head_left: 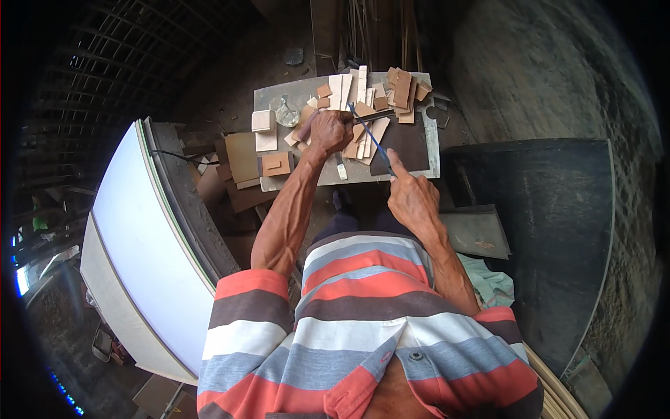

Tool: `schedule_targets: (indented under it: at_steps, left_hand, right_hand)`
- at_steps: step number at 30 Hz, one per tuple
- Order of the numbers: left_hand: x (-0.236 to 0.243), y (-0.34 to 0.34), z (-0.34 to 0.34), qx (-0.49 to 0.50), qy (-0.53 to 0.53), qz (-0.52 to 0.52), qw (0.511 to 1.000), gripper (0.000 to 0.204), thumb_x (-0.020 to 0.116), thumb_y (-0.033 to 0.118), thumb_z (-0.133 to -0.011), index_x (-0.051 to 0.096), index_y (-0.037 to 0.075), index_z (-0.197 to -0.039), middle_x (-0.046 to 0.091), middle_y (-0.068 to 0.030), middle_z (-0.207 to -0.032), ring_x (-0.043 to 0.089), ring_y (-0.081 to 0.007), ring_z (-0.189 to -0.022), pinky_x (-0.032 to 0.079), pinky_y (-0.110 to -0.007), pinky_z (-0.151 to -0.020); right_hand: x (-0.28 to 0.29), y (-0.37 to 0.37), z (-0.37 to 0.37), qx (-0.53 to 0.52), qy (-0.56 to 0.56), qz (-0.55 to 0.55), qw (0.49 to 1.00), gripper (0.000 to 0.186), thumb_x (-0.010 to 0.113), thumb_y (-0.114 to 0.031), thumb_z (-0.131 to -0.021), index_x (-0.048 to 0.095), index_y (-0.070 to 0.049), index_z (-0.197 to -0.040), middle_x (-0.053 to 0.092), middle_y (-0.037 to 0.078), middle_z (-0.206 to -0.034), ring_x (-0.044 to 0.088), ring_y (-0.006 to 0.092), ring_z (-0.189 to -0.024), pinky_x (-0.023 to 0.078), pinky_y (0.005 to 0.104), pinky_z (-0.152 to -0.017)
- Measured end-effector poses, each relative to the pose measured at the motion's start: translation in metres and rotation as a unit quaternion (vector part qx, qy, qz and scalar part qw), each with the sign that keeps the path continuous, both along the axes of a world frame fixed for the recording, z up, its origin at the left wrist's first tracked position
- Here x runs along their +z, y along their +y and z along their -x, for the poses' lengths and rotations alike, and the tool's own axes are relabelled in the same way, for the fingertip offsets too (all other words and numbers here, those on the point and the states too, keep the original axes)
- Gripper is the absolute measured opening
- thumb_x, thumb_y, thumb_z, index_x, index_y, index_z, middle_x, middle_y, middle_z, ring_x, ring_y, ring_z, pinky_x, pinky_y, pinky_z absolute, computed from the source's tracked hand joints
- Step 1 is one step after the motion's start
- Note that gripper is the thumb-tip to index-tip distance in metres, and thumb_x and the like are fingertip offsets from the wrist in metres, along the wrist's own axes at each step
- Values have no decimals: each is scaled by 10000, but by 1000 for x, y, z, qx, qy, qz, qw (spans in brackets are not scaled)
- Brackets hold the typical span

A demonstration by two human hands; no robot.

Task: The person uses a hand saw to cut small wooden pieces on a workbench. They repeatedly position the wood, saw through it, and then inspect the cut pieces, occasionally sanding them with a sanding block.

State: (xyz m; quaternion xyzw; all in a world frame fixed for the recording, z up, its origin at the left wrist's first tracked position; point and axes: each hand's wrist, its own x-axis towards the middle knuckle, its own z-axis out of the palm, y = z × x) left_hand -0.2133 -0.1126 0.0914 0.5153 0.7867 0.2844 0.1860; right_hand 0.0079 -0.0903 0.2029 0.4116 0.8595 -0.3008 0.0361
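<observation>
My left hand [331, 133] is closed over the worktable, around a tool with a brown handle [306, 127]. A narrow dark blade [377, 116] sticks out of that fist to the right. My right hand [414, 199], nearer to me, grips the near end of a long, thin blue rod-like tool [372, 137]. The rod slants away to the far left and crosses the dark blade. Whether the two touch I cannot tell. Pale wood strips [377, 136] lie beneath and beside the crossing.
The worktable [279, 183] also bears brown wood pieces [403, 89], a crumpled clear plastic item [286, 112] and small blocks [275, 165]. A large white panel [150, 244] leans at my left. Dark boards [537, 209] stand at my right, by a rough wall [558, 77].
</observation>
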Motion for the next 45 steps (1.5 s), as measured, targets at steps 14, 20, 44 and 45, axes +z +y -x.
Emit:
schedule_targets:
  at_steps: [14, 20, 44, 45]
  left_hand:
    - [-4, 13, 0, -30, 41, -22, 998, 141, 591, 143, -750, 711, 72, -769, 652, -173, -678, 634, -351, -615, 501, -429, -570]
    - [-14, 15, -12, -35, 33, -1, 999, 158, 590, 108, -747, 713, 49, -824, 642, -186, -683, 625, -360, -604, 498, -420, -583]
    - [-34, 3, -19, 2, 60, -36, 998, 74, 615, 111, -751, 673, 68, -765, 636, -150, -688, 616, -352, -611, 480, -425, -562]
    - [-35, 3, -22, 4, 57, -33, 998, 76, 616, 111, -750, 675, 69, -770, 638, -149, -692, 616, -351, -610, 480, -425, -561]
  right_hand:
    - [2, 24, 19, 2, -19, -2, 1000, 523, 554, -122, -836, 497, -111, -1356, 646, 267, -717, 662, 424, -705, 520, 521, -679]
    - [-12, 29, 21, -9, -12, -13, 1000, 506, 556, -128, -835, 516, -103, -1339, 645, 281, -727, 663, 438, -722, 525, 515, -701]
    - [-14, 21, 13, -3, -34, 30, 999, 516, 557, -136, -832, 490, -110, -1344, 644, 272, -723, 662, 425, -726, 517, 507, -703]
    - [-28, 23, 16, 3, -17, 9, 1000, 510, 552, -137, -840, 487, -107, -1344, 642, 279, -732, 657, 436, -726, 514, 513, -704]
